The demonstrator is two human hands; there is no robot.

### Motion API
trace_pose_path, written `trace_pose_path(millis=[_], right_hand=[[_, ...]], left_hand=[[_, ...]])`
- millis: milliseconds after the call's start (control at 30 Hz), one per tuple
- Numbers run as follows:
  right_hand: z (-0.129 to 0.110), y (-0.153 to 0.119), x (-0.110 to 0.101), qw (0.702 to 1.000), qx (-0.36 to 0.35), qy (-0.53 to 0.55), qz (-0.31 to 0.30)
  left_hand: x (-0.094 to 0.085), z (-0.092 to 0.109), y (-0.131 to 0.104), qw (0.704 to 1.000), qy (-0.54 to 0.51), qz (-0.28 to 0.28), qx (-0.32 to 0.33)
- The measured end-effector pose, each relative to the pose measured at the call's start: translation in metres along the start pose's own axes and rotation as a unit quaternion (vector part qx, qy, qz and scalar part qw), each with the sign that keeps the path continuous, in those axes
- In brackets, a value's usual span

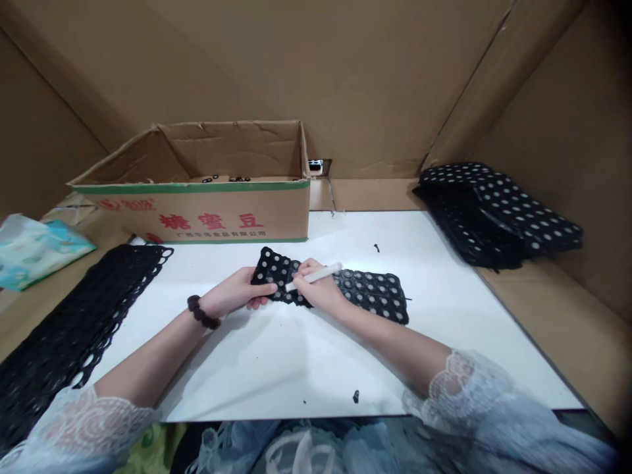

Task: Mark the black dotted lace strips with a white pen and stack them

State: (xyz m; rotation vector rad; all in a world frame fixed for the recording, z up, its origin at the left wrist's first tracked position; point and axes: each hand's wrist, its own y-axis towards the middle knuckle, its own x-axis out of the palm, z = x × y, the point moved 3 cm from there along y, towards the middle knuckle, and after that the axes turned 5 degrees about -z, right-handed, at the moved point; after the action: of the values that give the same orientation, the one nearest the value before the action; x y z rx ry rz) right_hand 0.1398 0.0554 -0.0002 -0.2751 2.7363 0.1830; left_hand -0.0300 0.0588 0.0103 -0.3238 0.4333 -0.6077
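A black rubber-like strip (375, 294) with rows of pale round dots lies across the middle of the white board. My left hand (247, 288) grips its left end, the thumb on top and the fingertips underneath. My right hand (316, 288) is closed around a white pen-like tool (323, 272), whose lower tip meets the strip near my left thumb. Part of the strip is hidden behind my right hand.
An open cardboard box (237, 212) with small black rings inside stands at the back left. Black perforated sheets (74, 316) lie at the left, beside a tissue pack (44, 250). Dotted black sheets (508, 210) are piled at the right. Small black scraps (356, 396) dot the white board (276, 368).
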Motion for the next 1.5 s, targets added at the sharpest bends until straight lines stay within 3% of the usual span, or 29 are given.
trace_pose_path(millis=[200,400,733,967,1500], right_hand=[[-0.003,-0.005,0.010,0.999,-0.001,-0.045,-0.015],[-0.005,-0.009,0.013,0.999,0.009,-0.042,-0.006],[-0.002,-0.009,0.010,1.000,0.020,-0.017,-0.016],[-0.001,-0.009,0.008,1.000,0.017,0.002,0.004],[-0.004,-0.010,0.013,0.999,-0.007,-0.025,-0.024]], left_hand=[[-0.004,0.000,-0.005,0.999,0.046,0.018,-0.020],[0.002,-0.001,-0.005,0.999,-0.012,-0.009,-0.032],[0.007,-0.008,-0.001,0.995,-0.090,0.036,-0.006],[0.007,-0.008,-0.001,0.992,-0.127,-0.020,-0.015],[0.010,-0.014,0.001,0.986,-0.160,0.048,-0.030]])
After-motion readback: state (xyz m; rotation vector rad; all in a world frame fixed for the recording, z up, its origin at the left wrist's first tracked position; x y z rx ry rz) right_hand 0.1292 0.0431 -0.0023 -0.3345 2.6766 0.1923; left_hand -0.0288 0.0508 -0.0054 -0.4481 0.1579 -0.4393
